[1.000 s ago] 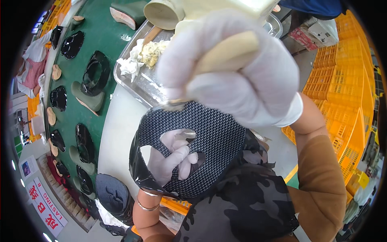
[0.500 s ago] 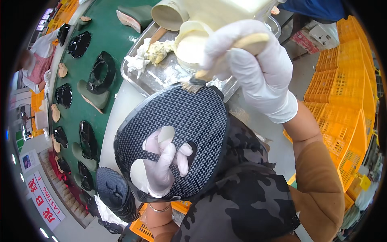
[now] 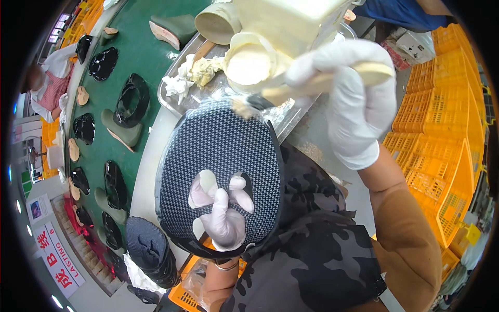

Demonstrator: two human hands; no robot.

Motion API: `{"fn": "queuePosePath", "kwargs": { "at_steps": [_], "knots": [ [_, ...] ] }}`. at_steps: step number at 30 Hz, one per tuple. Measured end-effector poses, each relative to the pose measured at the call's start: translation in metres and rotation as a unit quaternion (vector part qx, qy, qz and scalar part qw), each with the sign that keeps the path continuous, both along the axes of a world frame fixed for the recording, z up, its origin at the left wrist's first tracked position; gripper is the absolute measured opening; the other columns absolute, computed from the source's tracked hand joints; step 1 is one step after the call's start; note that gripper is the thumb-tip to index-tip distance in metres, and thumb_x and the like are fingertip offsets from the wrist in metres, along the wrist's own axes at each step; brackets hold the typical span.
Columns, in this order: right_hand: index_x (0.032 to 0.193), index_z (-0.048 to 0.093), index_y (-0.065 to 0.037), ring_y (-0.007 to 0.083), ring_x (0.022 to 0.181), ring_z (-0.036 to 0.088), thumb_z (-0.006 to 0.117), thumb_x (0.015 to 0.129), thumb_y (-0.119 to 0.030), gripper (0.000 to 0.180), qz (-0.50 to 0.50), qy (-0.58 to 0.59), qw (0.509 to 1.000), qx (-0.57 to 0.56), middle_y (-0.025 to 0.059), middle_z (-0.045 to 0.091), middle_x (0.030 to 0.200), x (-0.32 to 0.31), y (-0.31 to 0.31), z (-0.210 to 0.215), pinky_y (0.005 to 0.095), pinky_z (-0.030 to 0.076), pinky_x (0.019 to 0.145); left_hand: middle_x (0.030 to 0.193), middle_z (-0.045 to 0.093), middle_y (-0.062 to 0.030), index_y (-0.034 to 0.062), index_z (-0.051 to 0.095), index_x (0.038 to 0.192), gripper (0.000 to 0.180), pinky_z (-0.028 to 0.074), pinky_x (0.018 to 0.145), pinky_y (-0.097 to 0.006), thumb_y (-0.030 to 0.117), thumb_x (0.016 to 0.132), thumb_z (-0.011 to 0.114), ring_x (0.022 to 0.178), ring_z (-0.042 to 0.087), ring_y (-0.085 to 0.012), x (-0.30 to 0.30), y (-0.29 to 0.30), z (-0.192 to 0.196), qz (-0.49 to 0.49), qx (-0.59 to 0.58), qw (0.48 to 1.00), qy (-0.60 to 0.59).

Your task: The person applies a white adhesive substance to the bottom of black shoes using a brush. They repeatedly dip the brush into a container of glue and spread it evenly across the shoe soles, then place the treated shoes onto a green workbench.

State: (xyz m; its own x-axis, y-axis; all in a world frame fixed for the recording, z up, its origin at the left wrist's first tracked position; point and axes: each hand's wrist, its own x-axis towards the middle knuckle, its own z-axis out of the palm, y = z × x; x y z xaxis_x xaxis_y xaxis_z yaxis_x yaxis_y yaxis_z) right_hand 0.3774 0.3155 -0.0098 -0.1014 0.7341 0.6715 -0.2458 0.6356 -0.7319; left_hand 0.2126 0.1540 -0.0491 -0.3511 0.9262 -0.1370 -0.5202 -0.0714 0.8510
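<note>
The black-and-white woven-patterned upper with cutouts [image 3: 223, 140] is held patterned side up, just short of the tray, by the white-gloved left hand [image 3: 222, 221], its thumb and fingers curled through the openings, closed on the bands between. At two o'clock from its middle, the white-gloved right hand [image 3: 361, 104] pinches a pale wooden-handled brush [image 3: 291, 92], blurred bristles at the upper's edge between twelve and one. Beyond, toward twelve, a shiny metal tray [image 3: 167, 101] bears a round cream cup [image 3: 250, 63]. Orange plastic crates [image 3: 436, 125] stand near three.
</note>
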Motion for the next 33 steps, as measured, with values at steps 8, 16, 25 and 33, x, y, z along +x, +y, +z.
{"fn": "queuePosePath", "kwargs": {
  "at_steps": [8, 16, 25, 33],
  "knots": [
    [0.1, 0.045, 0.0, 0.0069, 0.066, 0.059, 0.045, 0.092, -0.008, 0.011, 0.044, 0.032, 0.988, -0.144, 0.0072, 0.06, 0.079, 0.01, -0.026, -0.016, 0.015, 0.046, 0.052, 0.096, 0.054, -0.0196, 0.0114, 0.031, 0.13, 0.044, 0.05, 0.063, -0.029, 0.001, 0.089, 0.041, 0.063, 0.057, -0.0214, 0.0, 0.014, -0.002, 0.091, 0.083, 0.992, 0.03],
    [0.101, 0.042, -0.003, 0.0112, 0.059, 0.056, 0.039, 0.095, -0.013, 0.012, -0.027, 0.049, 0.989, -0.139, 0.0124, 0.06, 0.081, -0.007, -0.006, -0.001, 0.0191, 0.045, 0.047, 0.104, 0.055, -0.0258, 0.0116, 0.027, 0.133, 0.041, 0.053, 0.072, -0.033, 0.009, 0.094, 0.039, 0.071, 0.06, -0.0233, 0.006, 0.02, -0.028, 0.091, 0.157, 0.975, 0.129],
    [0.104, 0.042, -0.005, 0.011, 0.064, 0.057, 0.042, 0.094, -0.017, 0.015, 0.084, -0.041, 0.977, -0.192, 0.0095, 0.056, 0.081, 0.012, -0.021, 0.0, 0.0166, 0.042, 0.046, 0.104, 0.056, -0.029, 0.002, 0.03, 0.131, 0.039, 0.049, 0.084, -0.04, 0.004, 0.093, 0.038, 0.088, 0.061, -0.0287, -0.019, 0.029, -0.059, 0.164, 0.136, 0.842, 0.497],
    [0.107, 0.042, -0.004, 0.0064, 0.057, 0.05, 0.047, 0.092, -0.008, 0.017, 0.073, -0.091, 0.985, -0.125, 0.0061, 0.058, 0.078, -0.004, -0.014, -0.008, 0.0159, 0.04, 0.05, 0.113, 0.05, -0.0303, -0.0028, 0.023, 0.127, 0.039, 0.047, 0.085, -0.038, 0.009, 0.093, 0.039, 0.09, 0.059, -0.0298, -0.007, 0.058, -0.041, 0.248, 0.182, 0.873, 0.378]
  ]
}}
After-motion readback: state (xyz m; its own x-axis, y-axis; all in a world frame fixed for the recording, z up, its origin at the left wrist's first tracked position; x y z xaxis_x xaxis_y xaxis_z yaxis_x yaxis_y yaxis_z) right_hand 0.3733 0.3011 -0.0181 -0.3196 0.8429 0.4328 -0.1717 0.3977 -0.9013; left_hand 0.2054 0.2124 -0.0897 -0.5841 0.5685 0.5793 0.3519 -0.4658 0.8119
